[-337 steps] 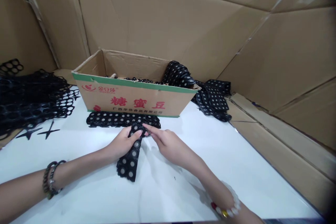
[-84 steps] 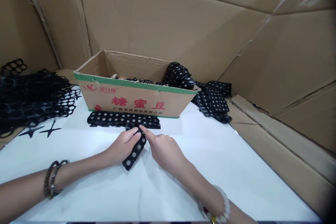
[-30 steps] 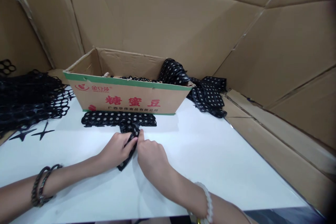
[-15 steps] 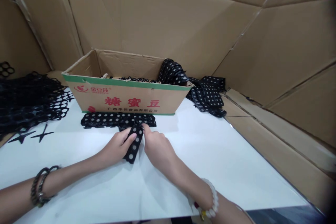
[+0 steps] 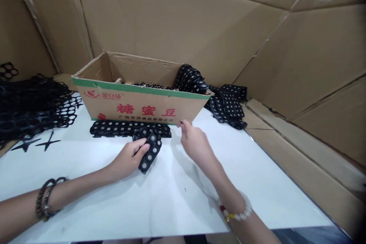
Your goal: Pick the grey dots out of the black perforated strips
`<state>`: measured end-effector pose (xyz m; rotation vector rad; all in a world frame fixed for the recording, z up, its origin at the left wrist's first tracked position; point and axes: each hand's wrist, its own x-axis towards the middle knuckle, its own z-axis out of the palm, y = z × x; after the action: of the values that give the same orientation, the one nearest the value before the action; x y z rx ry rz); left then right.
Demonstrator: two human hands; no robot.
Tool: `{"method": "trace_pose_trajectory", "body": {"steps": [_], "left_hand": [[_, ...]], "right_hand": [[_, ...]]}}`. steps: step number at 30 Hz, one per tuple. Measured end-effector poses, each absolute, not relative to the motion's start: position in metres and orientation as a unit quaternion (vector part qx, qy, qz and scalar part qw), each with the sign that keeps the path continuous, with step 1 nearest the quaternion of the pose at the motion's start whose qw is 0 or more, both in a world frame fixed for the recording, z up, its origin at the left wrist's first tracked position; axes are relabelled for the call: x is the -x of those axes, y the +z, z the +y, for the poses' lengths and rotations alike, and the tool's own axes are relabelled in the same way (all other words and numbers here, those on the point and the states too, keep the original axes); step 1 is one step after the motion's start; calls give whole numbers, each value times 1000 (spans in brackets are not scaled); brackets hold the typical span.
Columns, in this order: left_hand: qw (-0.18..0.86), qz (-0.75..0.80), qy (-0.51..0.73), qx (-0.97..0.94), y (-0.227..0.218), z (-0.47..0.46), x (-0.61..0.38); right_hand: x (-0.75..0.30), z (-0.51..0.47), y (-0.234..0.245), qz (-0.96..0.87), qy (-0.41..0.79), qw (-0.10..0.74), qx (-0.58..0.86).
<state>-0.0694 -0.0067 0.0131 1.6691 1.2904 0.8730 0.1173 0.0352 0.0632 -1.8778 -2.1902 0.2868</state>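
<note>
Holding dotted strip | left grip clamped on it | right grip near, pinched

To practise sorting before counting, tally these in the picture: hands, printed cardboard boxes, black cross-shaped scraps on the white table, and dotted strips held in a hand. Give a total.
Hands: 2, left hand and right hand
Printed cardboard box: 1
Black cross-shaped scraps: 2
Dotted strip held in the left hand: 1
Total: 6
</note>
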Motion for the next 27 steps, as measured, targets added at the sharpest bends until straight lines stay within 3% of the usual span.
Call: {"method": "trace_pose_trajectory", "body": {"steps": [3,7,10,15,27], "left_hand": [[426,530,351,-644,11,-8,68],[426,529,371,-633,11,-5,67],[426,519,363,-646,12,-4,67],[404,528,351,-659,13,-5,68],[255,489,275,-787,9,-14,71]], "right_hand": [[-120,31,69,-759,148,164,612],[-99,8,70,-809,191,93,548],[-85,-1,66,-834,166,33,525],[-83,3,57,-847,129,15,516],[-72,-9,44,-844,62,-77,528]]}}
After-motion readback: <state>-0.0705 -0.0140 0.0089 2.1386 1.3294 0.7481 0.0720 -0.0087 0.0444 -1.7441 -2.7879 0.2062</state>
